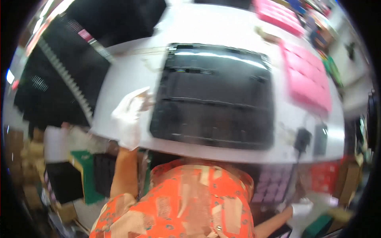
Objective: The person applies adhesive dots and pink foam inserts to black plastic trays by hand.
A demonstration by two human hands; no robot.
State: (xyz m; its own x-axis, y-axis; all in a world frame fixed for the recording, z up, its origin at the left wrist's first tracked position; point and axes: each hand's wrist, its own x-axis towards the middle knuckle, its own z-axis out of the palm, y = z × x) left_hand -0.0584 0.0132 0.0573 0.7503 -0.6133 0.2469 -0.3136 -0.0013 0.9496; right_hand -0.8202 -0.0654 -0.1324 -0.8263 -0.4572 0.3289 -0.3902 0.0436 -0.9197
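On the white table point(111, 103) in front of me lies a flat, glossy black panel point(222, 87) with raised ridges across it and a detailed rim. My left hand point(129, 115), in a white glove, hovers by the panel's left edge. Its fingers look curled together toward the panel; blur hides whatever may be between them. Low on the right, beyond the table's front edge, my right hand point(301, 208) reaches out and down, also in a white glove. Its fingers are smeared, beside a pale thing I cannot make out.
Pink tufted pads point(305, 75) lie along the table's right side. A small black object point(303, 139) with a cable stands near the right front corner. Large black panels point(63, 75) rise at the left. A red crate point(323, 176) and cardboard boxes point(349, 178) sit below right.
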